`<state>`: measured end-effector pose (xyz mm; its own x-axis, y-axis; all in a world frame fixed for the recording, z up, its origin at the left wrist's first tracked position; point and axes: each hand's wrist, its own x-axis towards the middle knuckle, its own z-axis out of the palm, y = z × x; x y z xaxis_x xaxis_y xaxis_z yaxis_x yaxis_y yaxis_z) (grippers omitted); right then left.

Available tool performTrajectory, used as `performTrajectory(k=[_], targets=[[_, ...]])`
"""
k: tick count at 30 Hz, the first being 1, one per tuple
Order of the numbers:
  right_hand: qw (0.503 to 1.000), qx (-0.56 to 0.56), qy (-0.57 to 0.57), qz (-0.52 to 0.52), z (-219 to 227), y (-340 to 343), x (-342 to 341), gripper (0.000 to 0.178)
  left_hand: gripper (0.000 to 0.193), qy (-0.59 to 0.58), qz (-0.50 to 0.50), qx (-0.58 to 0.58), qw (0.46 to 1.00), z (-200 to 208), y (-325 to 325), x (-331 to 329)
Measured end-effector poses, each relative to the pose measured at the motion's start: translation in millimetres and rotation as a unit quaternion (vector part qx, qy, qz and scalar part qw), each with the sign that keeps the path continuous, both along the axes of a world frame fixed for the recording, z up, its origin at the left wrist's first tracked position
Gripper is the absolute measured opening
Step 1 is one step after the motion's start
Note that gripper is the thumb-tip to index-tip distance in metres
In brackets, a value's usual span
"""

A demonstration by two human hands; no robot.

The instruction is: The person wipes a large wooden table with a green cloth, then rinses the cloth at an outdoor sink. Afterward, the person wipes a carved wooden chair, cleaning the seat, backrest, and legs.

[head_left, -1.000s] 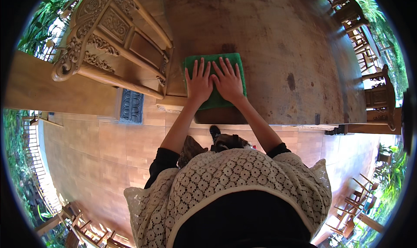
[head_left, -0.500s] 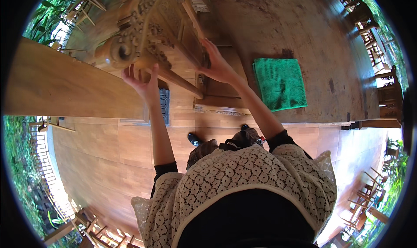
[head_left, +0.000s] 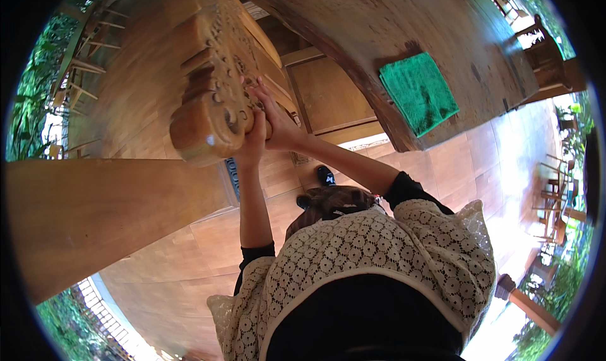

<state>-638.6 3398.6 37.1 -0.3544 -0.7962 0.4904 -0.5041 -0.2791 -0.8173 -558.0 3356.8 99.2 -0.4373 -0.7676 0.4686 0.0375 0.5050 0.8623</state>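
A heavy carved wooden chair [head_left: 203, 122] rises in front of me at the upper left, its rounded scrolled end nearest. My left hand [head_left: 252, 141] is closed round the carved wood beside that end. Close against it, my right hand [head_left: 283, 128] grips the same carved part, its fingertips reaching up along the carving. The palms and some fingers are hidden by the wood and by each other. To the right, a folded green towel [head_left: 420, 94] lies on a thick slab table [head_left: 353, 26], apart from both hands.
A broad wooden post [head_left: 107, 216] with a dark carved base [head_left: 233, 176] stands close on the left. Under the table is a wooden box-like base [head_left: 331, 96]. Wooden chairs [head_left: 550, 203] line the far right, with more at the upper left. One black shoe [head_left: 326, 175] shows below my hands.
My hands have come together on the chair, the right one moving left from the chair's frame. The chair's scrolled end looks larger and turned. Table and towel have rotated in view.
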Motion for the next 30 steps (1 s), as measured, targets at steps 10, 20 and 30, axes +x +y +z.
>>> performTrajectory(k=[10, 20, 30], targets=[[0.997, 0.022, 0.001, -0.071, -10, -33, 16, 0.085, 0.052, 0.037, -0.103, 0.034, 0.993, 2, -53, 8], [0.997, 0.061, -0.017, -0.049, -3, -10, 40, 0.084, 0.049, 0.051, -0.173, 0.016, 0.983, 9, -36, 28], [0.997, 0.056, -0.022, -0.054, -2, 36, 97, 0.080, 0.045, -0.020, -0.092, 0.025, 0.995, 6, 22, 93]])
